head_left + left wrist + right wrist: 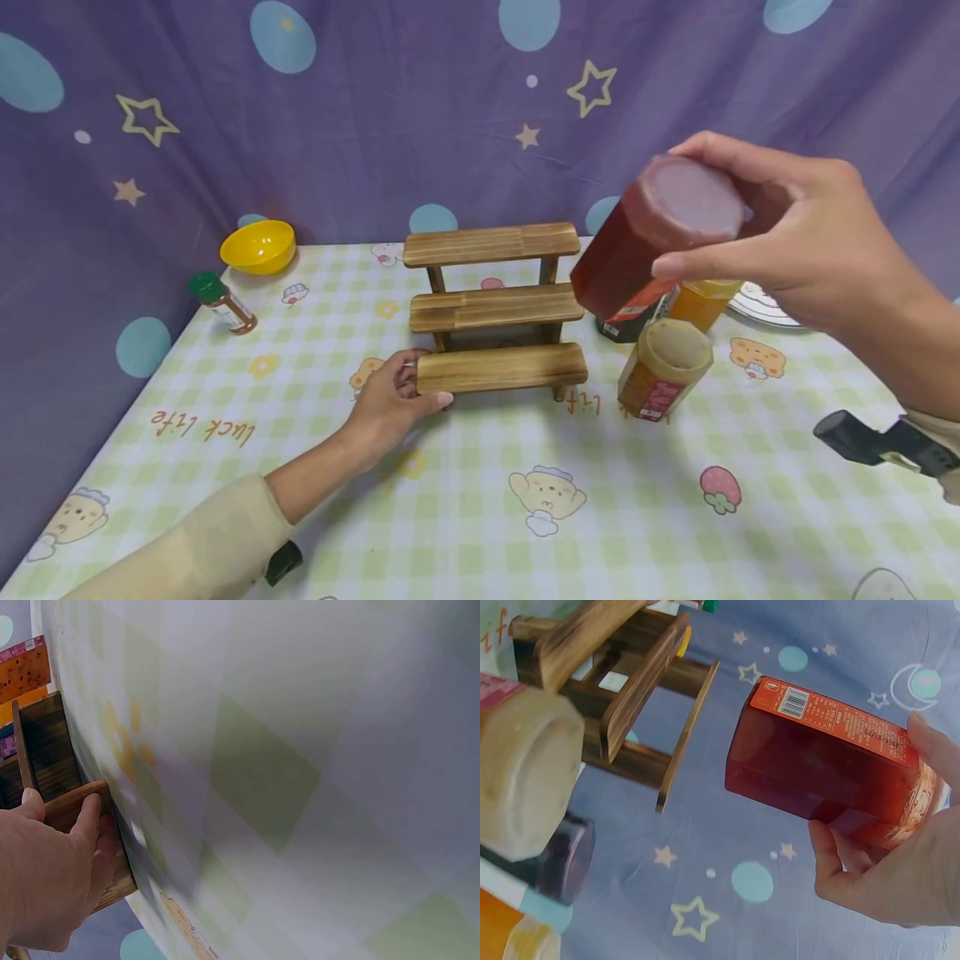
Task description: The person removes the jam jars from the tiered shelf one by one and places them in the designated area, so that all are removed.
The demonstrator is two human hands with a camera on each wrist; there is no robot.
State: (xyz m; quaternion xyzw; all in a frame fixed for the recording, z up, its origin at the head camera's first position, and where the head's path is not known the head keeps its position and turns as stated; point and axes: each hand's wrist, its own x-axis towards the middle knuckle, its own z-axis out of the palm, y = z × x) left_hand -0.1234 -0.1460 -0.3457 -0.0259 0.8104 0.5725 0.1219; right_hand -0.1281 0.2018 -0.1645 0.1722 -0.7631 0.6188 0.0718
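My right hand (817,225) holds a dark red jar (618,262) in the air by its lid end, thumb and fingers on either side. The jar is tilted, its pale lid toward the head camera; the right wrist view shows its orange-red label (840,716) with a barcode. My left hand (386,408) grips the left end of the lowest step of a three-step wooden rack (498,371), as the left wrist view also shows. The rack stands upright on the table, its steps bare. Below the held jar stands a yellowish jar (663,371) with a pale lid.
Behind the yellowish jar are an orange jar (705,304) and a dark container (621,327), both partly hidden. A patterned white plate (765,307) lies at the right. At the back left are a yellow bowl (258,247) and a green-capped spice bottle (222,303). A purple curtain (420,108) hangs behind.
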